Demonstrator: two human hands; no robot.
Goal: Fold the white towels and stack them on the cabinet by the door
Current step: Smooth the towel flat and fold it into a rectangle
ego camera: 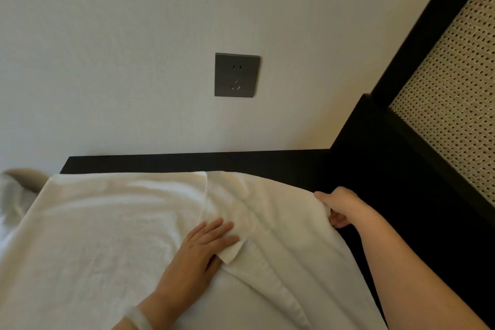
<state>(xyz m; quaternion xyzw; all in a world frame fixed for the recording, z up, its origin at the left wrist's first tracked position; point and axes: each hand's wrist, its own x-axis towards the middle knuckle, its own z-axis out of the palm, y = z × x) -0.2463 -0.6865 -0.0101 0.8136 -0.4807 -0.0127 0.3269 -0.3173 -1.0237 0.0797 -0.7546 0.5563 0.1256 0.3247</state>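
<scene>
One white towel (107,222), left hand (199,249) pressing, right hand (341,207) gripping

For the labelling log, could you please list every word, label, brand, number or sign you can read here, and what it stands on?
No text can be read anywhere in this view.
On the dark grey square wall socket: only plug slots, no lettering shows.
On the white towel: no tag or print shows.
On the pale band at the left wrist: nothing can be made out.
</scene>
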